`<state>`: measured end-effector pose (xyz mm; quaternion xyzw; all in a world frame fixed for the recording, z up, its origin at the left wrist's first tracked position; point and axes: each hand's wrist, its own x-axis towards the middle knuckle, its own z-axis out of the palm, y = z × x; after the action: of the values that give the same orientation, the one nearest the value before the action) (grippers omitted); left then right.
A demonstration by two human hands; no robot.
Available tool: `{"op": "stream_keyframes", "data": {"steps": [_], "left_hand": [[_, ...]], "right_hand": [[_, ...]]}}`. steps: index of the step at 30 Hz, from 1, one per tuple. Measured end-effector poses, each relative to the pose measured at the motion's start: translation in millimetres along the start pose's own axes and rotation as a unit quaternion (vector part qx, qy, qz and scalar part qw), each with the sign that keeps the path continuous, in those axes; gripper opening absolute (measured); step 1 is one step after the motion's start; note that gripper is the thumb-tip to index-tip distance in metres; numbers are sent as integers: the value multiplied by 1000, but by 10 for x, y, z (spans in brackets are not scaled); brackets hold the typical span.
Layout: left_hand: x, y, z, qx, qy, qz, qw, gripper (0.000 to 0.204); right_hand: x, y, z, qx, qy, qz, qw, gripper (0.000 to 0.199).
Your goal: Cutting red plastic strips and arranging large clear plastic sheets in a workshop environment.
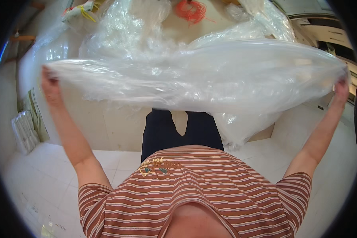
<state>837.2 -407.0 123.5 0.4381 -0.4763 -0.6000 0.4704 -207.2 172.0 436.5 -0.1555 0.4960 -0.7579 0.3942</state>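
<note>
A wide sheet of clear plastic film is stretched between my two outspread arms, above the table's front edge. My left hand grips its gathered left end, with the fingers closed and somewhat blurred. At the far right my right hand is closed on the other end, partly covered by the film. The sheet is creased and shiny, narrow at the left and fuller toward the right. Part of it hangs down below the table edge, right of my legs.
More crumpled clear film is heaped on the table behind. A tangle of red string lies at the back. Folded plastic bundles stand on the floor at left. Shelving or drawers are at the back right.
</note>
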Motion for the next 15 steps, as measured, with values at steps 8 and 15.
{"op": "stream_keyframes", "data": {"steps": [8,15], "left_hand": [[-1550,1337,-829,-25,319,25,947,10],[-4906,-54,-1449,69,563,-106,817,40]], "right_hand": [[-1458,1557,-321,-235,275,-182,914,30],[-1485,3621,141,134,321,85,934,25]]}}
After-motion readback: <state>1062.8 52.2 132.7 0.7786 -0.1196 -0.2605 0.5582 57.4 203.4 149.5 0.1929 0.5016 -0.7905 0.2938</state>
